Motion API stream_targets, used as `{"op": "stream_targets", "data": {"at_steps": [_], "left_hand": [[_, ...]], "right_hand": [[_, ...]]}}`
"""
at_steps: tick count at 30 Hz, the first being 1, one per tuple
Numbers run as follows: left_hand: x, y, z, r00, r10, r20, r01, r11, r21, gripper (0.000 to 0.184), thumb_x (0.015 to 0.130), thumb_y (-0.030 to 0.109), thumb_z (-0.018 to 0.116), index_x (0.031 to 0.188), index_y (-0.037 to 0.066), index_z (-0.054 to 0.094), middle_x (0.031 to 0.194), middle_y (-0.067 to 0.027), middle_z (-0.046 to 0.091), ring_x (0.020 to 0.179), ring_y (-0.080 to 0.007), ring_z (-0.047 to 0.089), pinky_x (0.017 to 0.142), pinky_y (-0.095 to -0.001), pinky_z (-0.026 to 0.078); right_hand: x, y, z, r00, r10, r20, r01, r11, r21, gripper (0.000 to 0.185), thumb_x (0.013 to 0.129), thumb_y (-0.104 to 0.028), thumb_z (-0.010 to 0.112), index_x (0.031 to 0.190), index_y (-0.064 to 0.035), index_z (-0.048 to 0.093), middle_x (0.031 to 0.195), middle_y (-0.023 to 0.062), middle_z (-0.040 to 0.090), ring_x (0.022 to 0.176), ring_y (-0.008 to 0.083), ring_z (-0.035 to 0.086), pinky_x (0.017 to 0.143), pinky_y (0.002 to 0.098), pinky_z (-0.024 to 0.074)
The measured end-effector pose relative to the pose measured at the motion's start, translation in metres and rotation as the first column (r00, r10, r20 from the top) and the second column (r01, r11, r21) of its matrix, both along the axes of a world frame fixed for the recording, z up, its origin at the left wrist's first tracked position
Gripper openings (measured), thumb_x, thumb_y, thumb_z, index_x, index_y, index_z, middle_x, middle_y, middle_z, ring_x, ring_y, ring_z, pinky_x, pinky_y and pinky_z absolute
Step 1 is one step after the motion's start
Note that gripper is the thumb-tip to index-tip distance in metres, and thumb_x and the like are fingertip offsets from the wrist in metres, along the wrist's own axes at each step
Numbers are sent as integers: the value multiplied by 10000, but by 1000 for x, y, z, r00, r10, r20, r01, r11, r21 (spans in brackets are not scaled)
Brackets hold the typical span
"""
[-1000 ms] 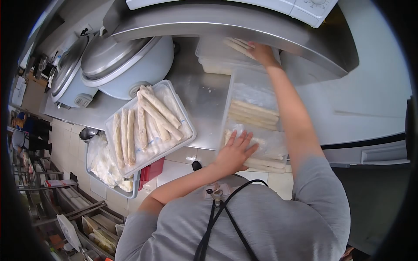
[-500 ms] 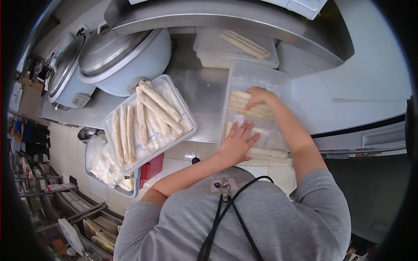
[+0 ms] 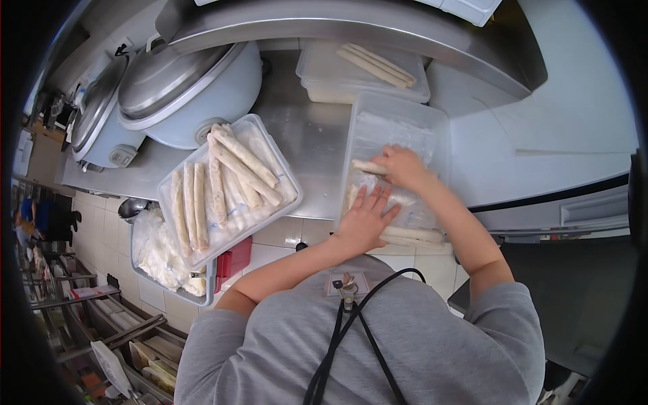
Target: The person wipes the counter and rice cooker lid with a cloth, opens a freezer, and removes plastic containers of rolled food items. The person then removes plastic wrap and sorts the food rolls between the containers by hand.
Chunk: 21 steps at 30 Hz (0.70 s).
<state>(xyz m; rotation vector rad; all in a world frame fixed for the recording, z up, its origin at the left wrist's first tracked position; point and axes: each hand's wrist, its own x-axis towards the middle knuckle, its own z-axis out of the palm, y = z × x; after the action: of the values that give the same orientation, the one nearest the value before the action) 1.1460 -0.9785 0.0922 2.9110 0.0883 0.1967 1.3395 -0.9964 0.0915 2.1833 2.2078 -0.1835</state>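
Note:
My left hand (image 3: 363, 219) lies with its fingers spread on plastic film at the near part of a clear container (image 3: 442, 131). Closed around pale dough sticks (image 3: 368, 167) in the same container is my right hand (image 3: 403, 166); it hides most of them. More pale sticks (image 3: 415, 236) lie at the container's near end, beside my left hand. Behind it, a few sticks (image 3: 376, 65) rest on a lidded container (image 3: 324, 77). To the left, a tray (image 3: 292, 202) holds several floured sticks (image 3: 244, 158), some crossing others.
Two large cookers with metal lids (image 3: 179, 81) stand at the back left. Below the tray are a grey tub of white crumbly stuff (image 3: 158, 256) and a red container (image 3: 233, 263). A metal shelf edge (image 3: 337, 28) overhangs the counter. A person (image 3: 42, 214) is far left.
My right hand has come from the sticks on the rear lid into the clear container and moved nearer my left hand, with sticks under it. My left hand has stayed nearly in place.

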Motion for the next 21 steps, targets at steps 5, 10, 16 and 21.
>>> {"op": "stream_targets", "data": {"at_steps": [5,10,16,21], "left_hand": [[1,1,2,1000,-1,-29,1,1000,-9,757,606,456,692,1246,143,435,1335,-188,320,1256,-326,282,1024,-478,210],[1,1,5,999,3,-45,-5,999,-54,777,591,421,715,1254,145,420,1342,-187,308,1259,-327,277,1035,-481,192],[0,2,5,999,3,-36,-6,997,-79,787,585,403,725,1259,143,414,1348,-184,301,1265,-327,270,1040,-479,188],[-2,2,4,998,6,-70,-12,997,-77,816,593,414,717,1284,136,386,1357,-190,286,1268,-335,260,1045,-480,178]], "right_hand": [[20,5,-21,956,-251,-149,229,962,-150,432,639,-115,663,1051,-161,540,928,125,587,808,314,581,727,395,464],[86,28,3,725,-261,-638,279,957,-74,383,711,-145,643,1069,-87,519,827,123,623,806,226,599,724,334,455],[125,111,50,92,-302,-949,610,770,-186,337,768,-138,621,1072,-47,507,968,81,589,901,201,571,767,325,461],[165,183,-4,-476,260,-840,716,669,-199,319,766,-78,610,1058,-20,496,998,134,548,942,257,555,814,382,489]]}}
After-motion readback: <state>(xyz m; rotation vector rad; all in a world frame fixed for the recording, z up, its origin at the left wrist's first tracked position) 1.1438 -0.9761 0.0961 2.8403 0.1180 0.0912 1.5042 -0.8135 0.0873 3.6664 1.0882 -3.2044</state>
